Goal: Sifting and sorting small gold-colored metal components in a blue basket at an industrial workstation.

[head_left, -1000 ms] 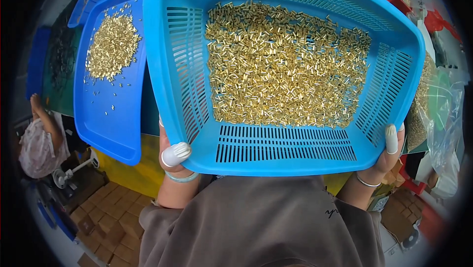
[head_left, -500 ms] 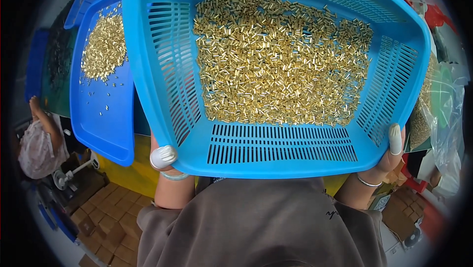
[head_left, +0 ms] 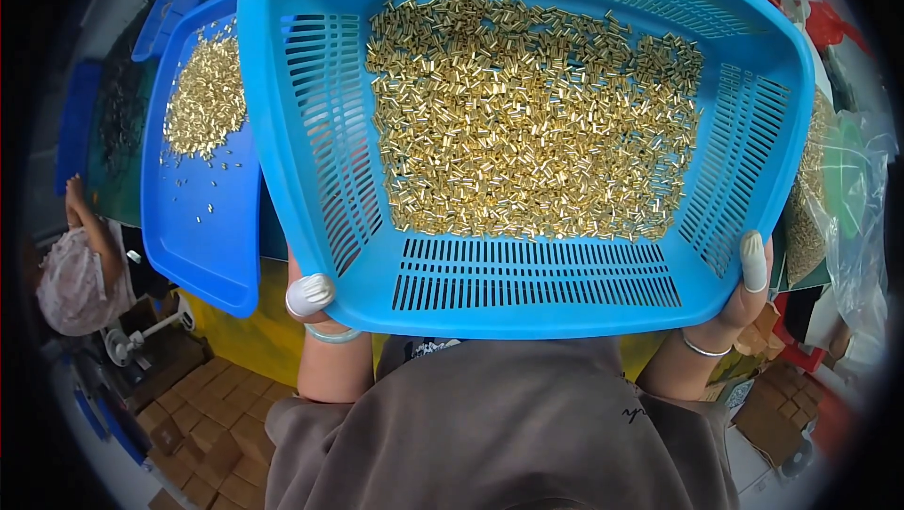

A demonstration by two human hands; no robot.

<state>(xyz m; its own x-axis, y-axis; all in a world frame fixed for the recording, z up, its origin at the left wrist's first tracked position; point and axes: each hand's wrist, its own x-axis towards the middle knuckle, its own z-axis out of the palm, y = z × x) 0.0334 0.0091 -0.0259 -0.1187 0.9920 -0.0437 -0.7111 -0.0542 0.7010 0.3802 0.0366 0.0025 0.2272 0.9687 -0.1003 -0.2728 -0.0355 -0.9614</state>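
Both my hands hold up a large light-blue slotted plastic basket (head_left: pixel 527 322) in front of me. Small gold-coloured metal tubes (head_left: pixel 537 133) cover most of its bottom in a loose layer. My left hand (head_left: pixel 310 299) grips the near left corner, its thumb in a white finger cot over the rim. At the near right corner my right hand (head_left: pixel 751 275) clasps the rim, also with a white cot on the thumb. The other fingers of both hands are hidden behind and under the basket.
Left of the basket lies a darker blue tray (head_left: pixel 202 265) with a heap of similar gold pieces (head_left: pixel 207 96). A person (head_left: pixel 83 270) is at the far left. Stacked brown cartons (head_left: pixel 212 416) stand low on the left. On the right are clear plastic bags (head_left: pixel 862 227).
The basket stays in my hands in almost the same place. The tray and surroundings on the left have shifted slightly rightward in view. The other person's arm has risen a little.
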